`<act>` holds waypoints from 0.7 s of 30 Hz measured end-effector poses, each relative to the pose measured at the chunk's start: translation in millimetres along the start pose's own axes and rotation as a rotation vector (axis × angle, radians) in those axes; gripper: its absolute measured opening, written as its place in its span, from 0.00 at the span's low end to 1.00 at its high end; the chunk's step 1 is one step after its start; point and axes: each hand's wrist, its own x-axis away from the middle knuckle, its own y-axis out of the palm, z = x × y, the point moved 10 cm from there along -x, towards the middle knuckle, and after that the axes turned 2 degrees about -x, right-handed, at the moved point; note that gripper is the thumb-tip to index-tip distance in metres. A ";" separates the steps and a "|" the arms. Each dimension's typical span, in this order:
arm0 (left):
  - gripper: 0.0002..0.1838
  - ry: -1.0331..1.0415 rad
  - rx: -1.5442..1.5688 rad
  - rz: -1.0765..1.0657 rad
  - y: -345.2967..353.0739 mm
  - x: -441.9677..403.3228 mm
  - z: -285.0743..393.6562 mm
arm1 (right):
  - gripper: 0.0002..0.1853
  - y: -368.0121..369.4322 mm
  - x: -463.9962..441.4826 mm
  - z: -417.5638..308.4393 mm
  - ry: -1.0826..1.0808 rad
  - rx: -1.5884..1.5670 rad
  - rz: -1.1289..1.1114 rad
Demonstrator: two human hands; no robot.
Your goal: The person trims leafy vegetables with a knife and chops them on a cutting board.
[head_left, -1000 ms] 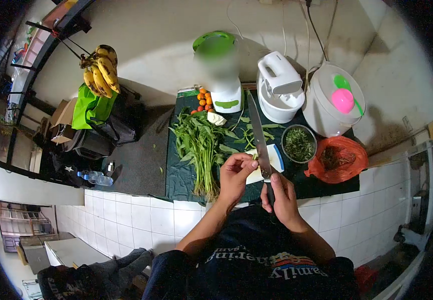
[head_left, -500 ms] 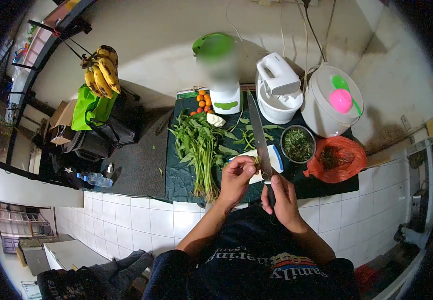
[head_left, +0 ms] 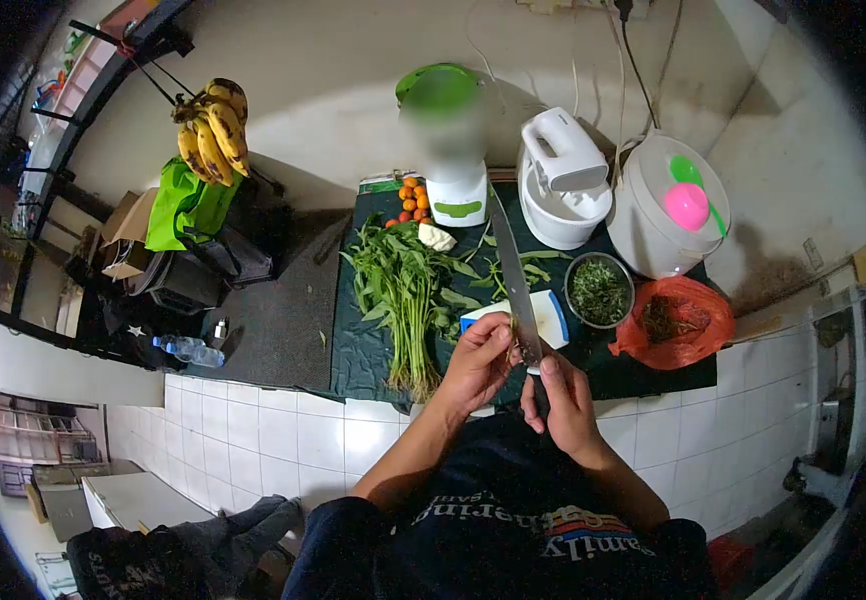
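Observation:
My right hand (head_left: 567,405) is closed around the dark handle of a long knife (head_left: 515,275), its broad blade pointing away from me. Beside the base of the blade, my left hand (head_left: 480,366) is pinched; the small piece at its fingertips is too tiny to name. Under the blade lies a white cutting board (head_left: 551,320) with a blue edge. Left of the hands is a bunch of leafy greens (head_left: 405,310) with long stems and roots toward me. Loose green leaves (head_left: 535,272) lie beyond the board.
A bowl of cut greens (head_left: 598,290) and a red plastic bag (head_left: 688,335) sit to the right. Behind stand a blender (head_left: 456,195), a stand mixer (head_left: 563,200) and a white round appliance (head_left: 653,200). Small orange fruits (head_left: 411,198) lie near a white chunk (head_left: 436,237). Bananas (head_left: 215,135) hang at left.
My left hand has drawn slightly down along the blade toward the handle, and the green bit at its fingertips no longer shows clearly. The knife stays in my right hand. The view has shifted slightly.

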 end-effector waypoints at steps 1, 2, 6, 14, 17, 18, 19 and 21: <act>0.08 0.013 0.000 -0.009 1.7 0.0 1.7 | 0.26 0.7 0.2 0.2 0.002 -0.005 -0.006; 0.09 0.026 0.000 -0.017 2.9 0.1 3.5 | 0.26 1.1 0.2 0.4 0.003 -0.004 -0.008; 0.09 0.033 0.009 -0.066 2.0 0.6 5.1 | 0.26 3.5 1.9 -0.5 0.006 0.007 -0.006; 0.10 0.033 -0.006 -0.109 2.5 1.7 2.7 | 0.27 5.4 4.2 0.6 -0.005 0.005 -0.021; 0.11 0.033 -0.001 -0.090 3.5 2.5 2.4 | 0.27 6.5 5.0 -0.4 -0.009 -0.005 -0.028; 0.11 0.034 0.000 -0.090 2.0 2.7 1.8 | 0.27 6.7 5.5 -0.7 -0.011 -0.005 -0.024; 0.11 0.029 -0.001 -0.093 -1.1 2.7 0.2 | 0.27 6.7 6.1 -0.9 -0.011 -0.005 -0.021; 0.11 0.025 -0.001 -0.096 -9.2 1.8 -2.1 | 0.28 7.2 7.3 -1.5 -0.015 0.010 -0.026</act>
